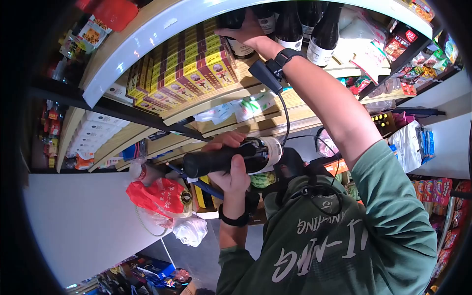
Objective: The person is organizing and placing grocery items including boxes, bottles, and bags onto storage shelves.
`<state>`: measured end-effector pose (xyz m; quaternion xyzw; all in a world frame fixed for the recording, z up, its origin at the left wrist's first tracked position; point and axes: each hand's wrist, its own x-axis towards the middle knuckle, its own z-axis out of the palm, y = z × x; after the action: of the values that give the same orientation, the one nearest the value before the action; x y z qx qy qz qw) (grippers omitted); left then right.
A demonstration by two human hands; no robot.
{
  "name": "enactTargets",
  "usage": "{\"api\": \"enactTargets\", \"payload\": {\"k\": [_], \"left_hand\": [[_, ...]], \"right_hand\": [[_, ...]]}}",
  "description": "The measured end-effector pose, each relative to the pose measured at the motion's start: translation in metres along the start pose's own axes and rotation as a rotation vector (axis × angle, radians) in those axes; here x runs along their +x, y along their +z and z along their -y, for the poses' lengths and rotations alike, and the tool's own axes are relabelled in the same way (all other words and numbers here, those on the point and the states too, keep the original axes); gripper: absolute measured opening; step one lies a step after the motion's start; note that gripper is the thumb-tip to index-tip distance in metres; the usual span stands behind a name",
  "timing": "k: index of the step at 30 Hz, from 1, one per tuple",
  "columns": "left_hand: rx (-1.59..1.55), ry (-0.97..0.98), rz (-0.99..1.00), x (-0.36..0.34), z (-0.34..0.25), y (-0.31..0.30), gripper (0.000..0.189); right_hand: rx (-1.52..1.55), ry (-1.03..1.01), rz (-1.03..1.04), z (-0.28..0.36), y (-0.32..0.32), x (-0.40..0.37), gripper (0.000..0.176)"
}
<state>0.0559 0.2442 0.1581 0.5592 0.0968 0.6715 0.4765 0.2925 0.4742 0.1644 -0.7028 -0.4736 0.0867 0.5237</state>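
Currently left hand [231, 180] grasps a bottle [256, 153], label illegible; shirt [319, 250] nearby reads "LI-NING", inverted. Right hand [250, 37] spans a shelf bottle [241, 49], firmness unclear; boxes [189, 73] crowd its left, shelf edge [211, 104] nearer.

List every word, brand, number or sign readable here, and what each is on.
"LI-NING": large, upside down on the green shirt, its first letter partly lost in a fold.
"ANYTHING": smaller, upside down on the same shirt, partly obscured; the short mark near it is unclear.
Too small or blurred to read: print on the held bottle, shelf bottles, yellow boxes, red bag and snack packs.
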Motion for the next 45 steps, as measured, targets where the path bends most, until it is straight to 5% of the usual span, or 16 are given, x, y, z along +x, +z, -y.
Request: {"api": "enactTargets", "payload": {"k": [2, 11, 13, 14, 16, 17, 19, 21, 23, 27, 30, 34, 45], "left_hand": [[0.015, -0.009, -0.028, -0.006, -0.005, -0.004, 0.041], [0.077, -0.047, -0.075, -0.01, -0.014, -0.006, 0.041], [0.071, -0.026, -0.038, -0.005, -0.013, -0.006, 0.04], [0.066, -0.022, -0.035, -0.002, -0.013, -0.005, 0.04], [0.071, -0.037, -0.034, 0.005, -0.012, -0.005, 0.04], [0.069, -0.032, -0.032, 0.01, -0.01, -0.004, 0.04], [0.158, -0.042, -0.003, 0.024, -0.006, -0.003, 0.04], [0.196, -0.147, 0.077, 0.034, 0.004, -0.008, 0.038], [0.288, -0.232, 0.227, 0.049, 0.015, -0.009, 0.034], [0.193, -0.303, 0.251, 0.076, 0.043, 0.028, 0.028], [0.242, -0.241, 0.355, 0.097, 0.068, 0.044, 0.027], [0.288, -0.3, 0.383, 0.122, 0.076, 0.063, 0.027], [0.563, -0.148, 0.455, 0.179, 0.1, 0.077, 0.048]], "right_hand": [[0.157, -0.177, -0.039, -0.004, 0.002, -0.001, 0.116], [0.402, -0.256, -0.121, -0.006, 0.004, -0.009, 0.105], [0.344, -0.273, -0.233, -0.011, 0.01, -0.028, 0.086], [0.246, -0.018, 0.075, -0.001, -0.009, -0.04, 0.079], [0.196, 0.15, 0.208, 0.01, -0.036, -0.086, 0.066], [0.25, 0.059, 0.036, 0.009, -0.038, -0.112, 0.062], [0.615, -0.076, 0.22, -0.015, -0.049, -0.149, 0.05], [0.787, 0.026, 0.737, -0.009, -0.098, -0.181, 0.048], [0.607, -0.027, 0.879, -0.005, -0.124, -0.202, 0.049], [0.51, -0.067, 0.685, -0.004, -0.12, -0.225, 0.08], [0.394, 0.027, 0.581, 0.0, -0.116, -0.216, 0.083], [0.45, -0.106, 0.342, 0.0, -0.115, -0.199, 0.073], [0.358, -0.11, 0.266, 0.0, -0.104, -0.144, 0.072]]}}
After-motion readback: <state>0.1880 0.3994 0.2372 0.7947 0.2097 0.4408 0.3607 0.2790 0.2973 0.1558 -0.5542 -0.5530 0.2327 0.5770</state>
